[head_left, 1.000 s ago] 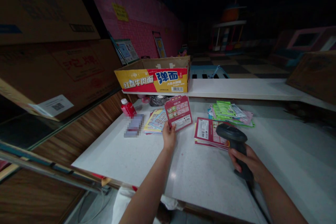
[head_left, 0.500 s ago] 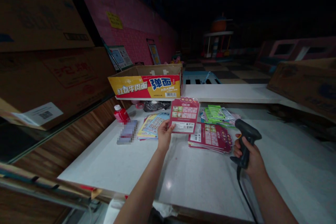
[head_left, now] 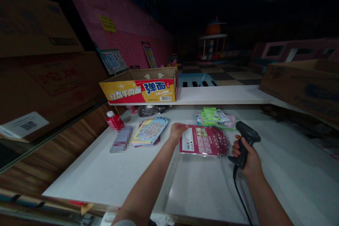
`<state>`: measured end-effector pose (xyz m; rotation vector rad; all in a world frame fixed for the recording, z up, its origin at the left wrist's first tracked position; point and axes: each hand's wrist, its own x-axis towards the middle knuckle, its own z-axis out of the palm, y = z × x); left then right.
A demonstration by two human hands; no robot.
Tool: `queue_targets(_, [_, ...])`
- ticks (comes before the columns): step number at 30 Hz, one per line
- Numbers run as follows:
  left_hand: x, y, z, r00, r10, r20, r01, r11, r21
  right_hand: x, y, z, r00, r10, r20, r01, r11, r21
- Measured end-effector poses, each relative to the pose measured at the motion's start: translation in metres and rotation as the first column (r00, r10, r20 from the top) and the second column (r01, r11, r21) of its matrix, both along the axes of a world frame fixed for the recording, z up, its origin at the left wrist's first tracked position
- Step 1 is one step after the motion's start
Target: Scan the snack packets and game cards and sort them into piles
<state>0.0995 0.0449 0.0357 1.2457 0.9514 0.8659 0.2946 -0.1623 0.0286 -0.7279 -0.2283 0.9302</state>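
My left hand [head_left: 177, 132] is at the near-left corner of a maroon card pack [head_left: 198, 140], its fingers closed on the edge. That pack lies flat over the pile of similar maroon packs [head_left: 224, 141], with a white barcode label toward my hand. Clear plastic wrapping shows along its front edge. My right hand [head_left: 250, 157] is wrapped round the handle of a black barcode scanner [head_left: 245, 144], just right of the pile. The scanner's head points left and its cable hangs down toward me.
Green packets [head_left: 212, 116] lie behind the maroon pile. Left of it are blue and yellow sheets [head_left: 152, 130], a blurred flat item [head_left: 122, 139] and a red bottle [head_left: 114, 121]. A noodle carton [head_left: 140, 90] stands on the raised shelf [head_left: 217, 93]. Large boxes [head_left: 50, 88] flank the left.
My left hand has lowered the maroon pack from upright onto the pile, turning it flat. The right hand still holds the scanner. The whole view has shifted slightly.
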Motion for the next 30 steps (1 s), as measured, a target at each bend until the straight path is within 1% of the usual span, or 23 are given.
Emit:
queue_targets(2, [0.008,0.002,-0.003,0.983,0.068,-0.172,-0.047,0.991,0.126,0.000,0.000,0.000,1.000,-0.001,-0.004,0.001,1.000,-0.001])
queue_targets(4, [0.011,0.001,-0.002,0.916,0.164,-0.366,-0.053,0.954,0.295,0.000,0.001,-0.001,1.000,-0.002,-0.008,0.002,1.000,-0.003])
queue_targets(6, [0.009,-0.003,0.000,0.811,0.247,-0.531,0.023,0.893,0.450,0.000,0.001,0.000,1.000,-0.004,-0.012,0.004,1.000,-0.006])
queue_targets(8, [0.003,-0.013,0.002,0.722,0.304,-0.621,0.145,0.811,0.566,0.000,0.001,0.000,1.000,-0.004,-0.014,0.004,1.000,-0.008])
queue_targets(9, [-0.001,-0.019,0.002,0.704,0.311,-0.638,0.214,0.764,0.608,0.000,0.001,0.001,1.000,-0.003,-0.015,0.002,1.000,-0.007])
queue_targets(10, [-0.004,-0.027,0.002,0.703,0.299,-0.645,0.283,0.715,0.639,0.000,0.001,0.002,1.000,-0.001,-0.016,0.001,1.000,-0.005])
queue_targets(12, [-0.011,-0.042,0.000,0.719,0.222,-0.659,0.415,0.623,0.663,-0.001,0.000,0.004,1.000,0.002,-0.012,-0.002,1.000,0.002])
queue_targets(13, [-0.013,-0.049,-0.001,0.719,0.176,-0.673,0.471,0.588,0.657,-0.001,0.000,0.005,1.000,0.004,-0.009,-0.004,1.000,0.006])
queue_targets(14, [-0.014,-0.056,-0.002,0.707,0.138,-0.694,0.517,0.569,0.640,-0.001,-0.001,0.006,1.000,0.006,-0.007,-0.006,1.000,0.008])
queue_targets(15, [-0.014,-0.062,-0.003,0.688,0.112,-0.717,0.549,0.565,0.616,-0.001,-0.001,0.006,1.000,0.008,-0.004,-0.008,1.000,0.008])
queue_targets(18, [-0.008,-0.074,-0.002,0.629,0.095,-0.771,0.579,0.605,0.546,-0.001,-0.002,0.007,1.000,0.013,0.007,-0.013,1.000,0.002])
queue_targets(20, [-0.001,-0.080,-0.001,0.603,0.117,-0.789,0.574,0.624,0.531,-0.001,-0.002,0.007,1.000,0.012,0.020,-0.012,1.000,0.001])
queue_targets(23, [0.011,-0.085,0.000,0.578,0.158,-0.801,0.563,0.633,0.531,-0.002,-0.002,0.005,1.000,0.012,0.023,-0.012,1.000,0.002])
queue_targets(27, [0.016,-0.087,-0.001,0.574,0.165,-0.802,0.566,0.629,0.534,-0.002,-0.002,0.004,0.999,0.027,0.018,-0.027,1.000,-0.004])
queue_targets(30, [0.009,-0.082,-0.003,0.606,0.146,-0.782,0.562,0.616,0.551,-0.003,-0.003,0.004,0.999,0.051,0.017,-0.050,0.999,-0.014])
